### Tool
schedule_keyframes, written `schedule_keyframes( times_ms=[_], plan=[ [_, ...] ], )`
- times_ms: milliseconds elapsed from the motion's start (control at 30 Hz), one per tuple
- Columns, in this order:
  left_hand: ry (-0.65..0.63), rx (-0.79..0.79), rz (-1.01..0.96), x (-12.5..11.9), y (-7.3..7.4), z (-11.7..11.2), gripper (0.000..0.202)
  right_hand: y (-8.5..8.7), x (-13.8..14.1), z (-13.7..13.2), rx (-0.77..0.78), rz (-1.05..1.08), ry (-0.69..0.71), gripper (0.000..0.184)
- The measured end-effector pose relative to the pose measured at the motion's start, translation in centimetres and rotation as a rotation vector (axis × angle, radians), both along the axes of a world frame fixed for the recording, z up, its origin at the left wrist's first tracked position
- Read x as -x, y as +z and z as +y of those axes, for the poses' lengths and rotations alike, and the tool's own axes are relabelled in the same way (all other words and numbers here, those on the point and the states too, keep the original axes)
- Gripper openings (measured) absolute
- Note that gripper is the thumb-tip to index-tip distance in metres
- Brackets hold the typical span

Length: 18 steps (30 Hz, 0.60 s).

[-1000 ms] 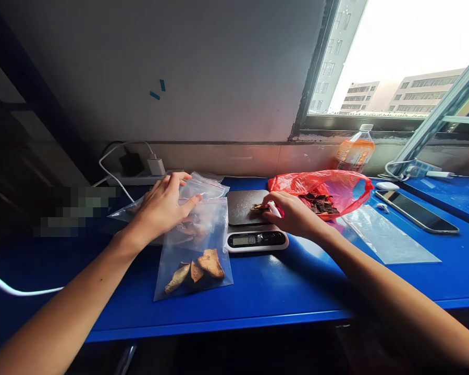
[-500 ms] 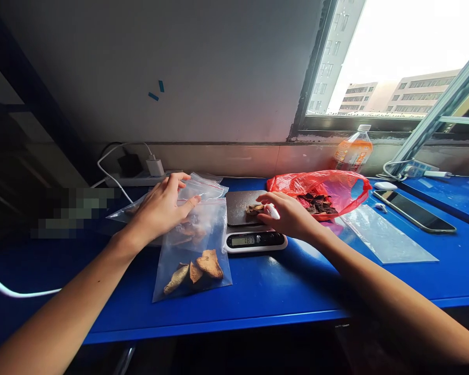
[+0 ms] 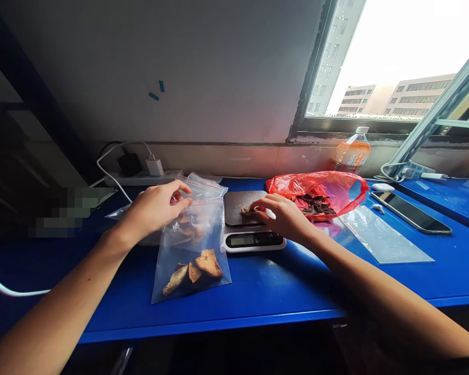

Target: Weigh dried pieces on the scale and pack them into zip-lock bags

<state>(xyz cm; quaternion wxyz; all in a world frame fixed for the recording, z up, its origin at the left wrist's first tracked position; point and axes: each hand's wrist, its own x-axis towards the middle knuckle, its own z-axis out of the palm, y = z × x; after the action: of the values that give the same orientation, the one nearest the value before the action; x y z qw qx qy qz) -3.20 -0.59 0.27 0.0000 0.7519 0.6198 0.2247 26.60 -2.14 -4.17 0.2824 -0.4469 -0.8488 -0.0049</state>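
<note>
My right hand [image 3: 279, 212] is over the kitchen scale's dark plate [image 3: 236, 200], its fingertips closed on small dried pieces [image 3: 248, 210] lying there. Below the plate, the scale's display [image 3: 247, 240] shows digits too small to read surely. My left hand [image 3: 156, 208] is half curled beside the mouth of a clear zip bag [image 3: 213, 229], a gap showing between thumb and fingers. Whether its thumb touches the plastic I cannot tell. Several tan dried slices [image 3: 208, 264] rest in the bottom of the bag, and more show dimly behind its upper part.
Behind my right hand lies an open red plastic bag [image 3: 293, 182] of dark dried pieces [image 3: 316, 204]. To the right are a flat clear bag [image 3: 386, 237], a phone [image 3: 412, 212] and white earbuds [image 3: 378, 208]. A drink bottle [image 3: 352, 151] and power strip [image 3: 133, 179] stand by the wall.
My right fingers have closed on the dried pieces and shifted them slightly left on the plate. My left hand has drawn a little down and left, its fingers curling closer to the thumb.
</note>
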Motion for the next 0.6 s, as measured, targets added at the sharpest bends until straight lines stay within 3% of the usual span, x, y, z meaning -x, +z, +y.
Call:
schedule_keyframes(
  times_ms=[100, 167, 267, 333, 467, 533, 600],
  plan=[
    [-0.064, 0.001, -0.068, -0.1, 0.1, 0.0, 0.022, -0.3, 0.1, -0.1, -0.012, -0.008, -0.004, 0.018],
    [-0.139, 0.037, -0.228, -0.1, 0.8, -0.2, 0.019, -0.4, 0.2, -0.2, -0.013, 0.008, -0.01, 0.023],
    [-0.193, 0.03, -0.528, 0.1, 2.8, -0.4, 0.017, 0.2, -0.1, -0.1, -0.034, 0.036, -0.003, 0.032],
    [-0.186, -0.091, -0.615, 0.5, 4.3, -0.1, 0.019, 1.2, -1.3, 0.1, -0.09, 0.046, -0.01, 0.032],
    [-0.169, -0.296, -0.502, 1.7, 6.2, 3.1, 0.019, 3.8, -7.1, 0.7, -0.185, 0.141, -0.223, 0.024],
    [-0.137, -0.312, -0.403, 2.4, 6.2, 5.4, 0.018, 4.4, -10.7, 1.1, -0.103, 0.104, -0.395, 0.02],
    [0.002, -0.318, -0.226, 2.9, 5.7, 7.5, 0.017, 4.0, -13.6, 1.7, 0.042, -0.041, -0.498, 0.02]
  ],
)
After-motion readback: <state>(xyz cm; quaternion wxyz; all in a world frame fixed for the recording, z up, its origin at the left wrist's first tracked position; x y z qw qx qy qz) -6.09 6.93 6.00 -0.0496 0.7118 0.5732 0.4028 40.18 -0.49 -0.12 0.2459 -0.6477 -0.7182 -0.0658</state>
